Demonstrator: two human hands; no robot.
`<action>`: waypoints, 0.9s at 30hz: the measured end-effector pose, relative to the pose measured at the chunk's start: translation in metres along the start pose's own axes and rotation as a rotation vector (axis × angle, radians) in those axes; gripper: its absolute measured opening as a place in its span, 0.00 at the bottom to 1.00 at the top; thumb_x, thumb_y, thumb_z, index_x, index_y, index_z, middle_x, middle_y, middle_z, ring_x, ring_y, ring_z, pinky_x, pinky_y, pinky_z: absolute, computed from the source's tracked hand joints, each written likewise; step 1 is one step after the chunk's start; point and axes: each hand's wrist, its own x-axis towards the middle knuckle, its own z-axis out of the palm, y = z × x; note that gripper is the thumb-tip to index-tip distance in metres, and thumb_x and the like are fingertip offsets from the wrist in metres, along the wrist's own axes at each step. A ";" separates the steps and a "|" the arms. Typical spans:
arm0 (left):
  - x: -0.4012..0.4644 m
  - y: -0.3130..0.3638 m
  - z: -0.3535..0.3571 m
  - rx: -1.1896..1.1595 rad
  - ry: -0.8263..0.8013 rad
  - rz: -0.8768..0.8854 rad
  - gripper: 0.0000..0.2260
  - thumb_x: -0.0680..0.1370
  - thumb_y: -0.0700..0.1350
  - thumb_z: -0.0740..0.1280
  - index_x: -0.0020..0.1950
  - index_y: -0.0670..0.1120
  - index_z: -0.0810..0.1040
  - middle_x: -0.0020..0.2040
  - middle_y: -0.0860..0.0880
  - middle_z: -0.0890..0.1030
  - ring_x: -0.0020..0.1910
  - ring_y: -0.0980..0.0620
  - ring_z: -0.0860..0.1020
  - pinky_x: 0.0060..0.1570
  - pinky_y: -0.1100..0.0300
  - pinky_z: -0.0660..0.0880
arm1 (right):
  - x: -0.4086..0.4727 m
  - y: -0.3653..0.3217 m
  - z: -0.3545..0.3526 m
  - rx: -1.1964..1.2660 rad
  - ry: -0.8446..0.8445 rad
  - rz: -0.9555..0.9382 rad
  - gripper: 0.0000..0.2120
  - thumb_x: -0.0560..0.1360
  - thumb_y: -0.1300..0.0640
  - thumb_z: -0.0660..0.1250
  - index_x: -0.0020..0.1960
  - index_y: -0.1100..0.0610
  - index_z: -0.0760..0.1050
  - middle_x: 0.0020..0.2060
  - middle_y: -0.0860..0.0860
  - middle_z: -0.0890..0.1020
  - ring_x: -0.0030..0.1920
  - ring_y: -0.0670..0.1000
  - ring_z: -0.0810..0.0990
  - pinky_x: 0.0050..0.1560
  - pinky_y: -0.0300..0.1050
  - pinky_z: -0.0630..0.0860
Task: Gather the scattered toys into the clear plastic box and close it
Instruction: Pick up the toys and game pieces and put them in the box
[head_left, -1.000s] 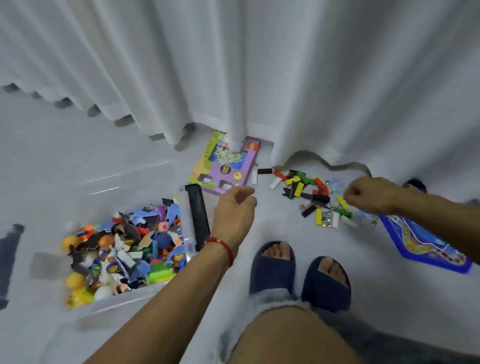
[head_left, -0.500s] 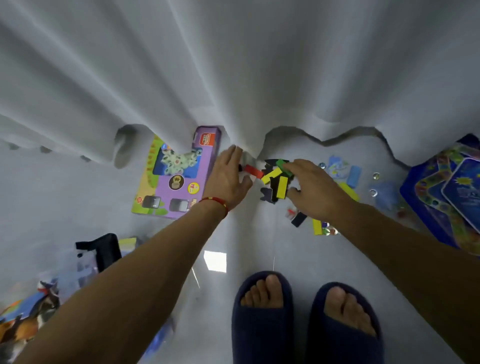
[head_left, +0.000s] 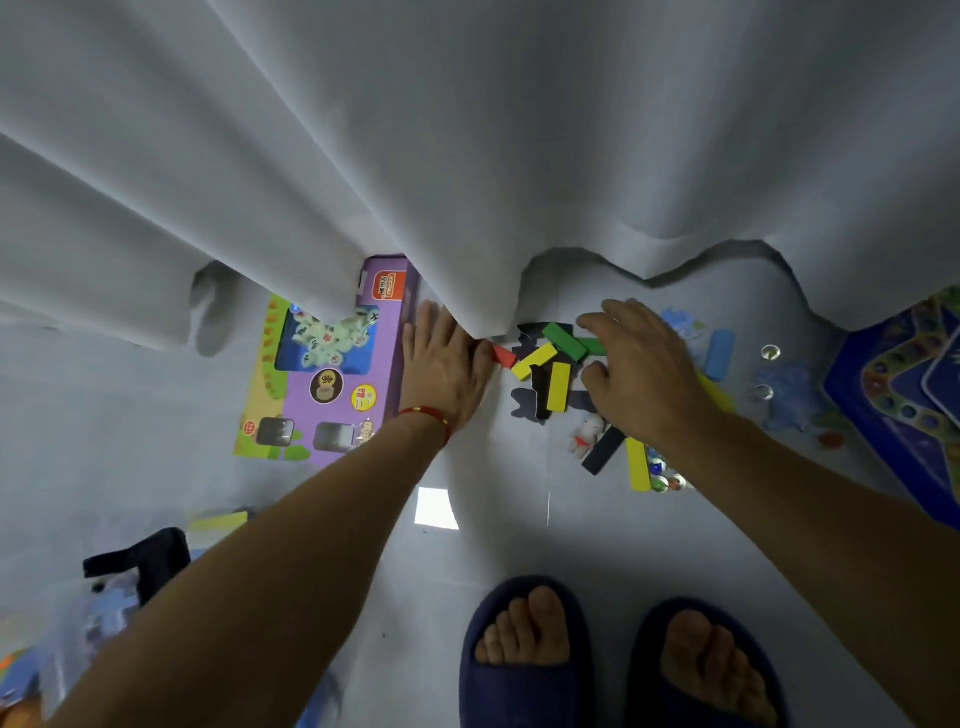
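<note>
Two green blocks (head_left: 569, 340), perhaps three yellow blocks (head_left: 558, 387).

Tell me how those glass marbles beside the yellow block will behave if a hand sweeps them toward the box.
The small round glass marbles will probably roll and scatter on the smooth, glossy grey floor rather than slide together. Being tiny and rounded, they likely slip between fingers, so scooping them may work better than pinching. The flat-sided yellow rectangular block touching them should stay put.

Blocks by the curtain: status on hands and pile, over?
Left hand flat, open, beside red block. Right hand curled over block pile; grip unclear. Curtain hem overhangs the pile's far edge.
</note>
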 end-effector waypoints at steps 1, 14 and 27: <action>-0.004 -0.002 0.006 -0.008 0.005 -0.013 0.24 0.83 0.57 0.50 0.75 0.47 0.64 0.76 0.45 0.65 0.77 0.41 0.58 0.75 0.41 0.55 | -0.004 0.005 0.001 0.017 0.025 -0.002 0.22 0.76 0.59 0.66 0.70 0.57 0.72 0.70 0.58 0.72 0.71 0.58 0.67 0.71 0.56 0.65; -0.089 0.014 0.031 -0.245 0.156 -0.079 0.20 0.82 0.38 0.59 0.74 0.44 0.68 0.75 0.44 0.67 0.76 0.43 0.61 0.74 0.44 0.61 | -0.003 -0.025 0.012 -0.285 -0.156 -0.211 0.37 0.76 0.37 0.63 0.79 0.45 0.51 0.79 0.53 0.51 0.78 0.60 0.51 0.73 0.60 0.58; -0.097 0.012 0.012 -0.414 0.258 -0.245 0.19 0.82 0.41 0.61 0.74 0.46 0.68 0.74 0.47 0.69 0.73 0.49 0.65 0.73 0.57 0.60 | -0.007 -0.017 0.024 -0.450 -0.177 -0.308 0.34 0.65 0.64 0.77 0.68 0.53 0.69 0.69 0.54 0.68 0.68 0.59 0.64 0.57 0.51 0.74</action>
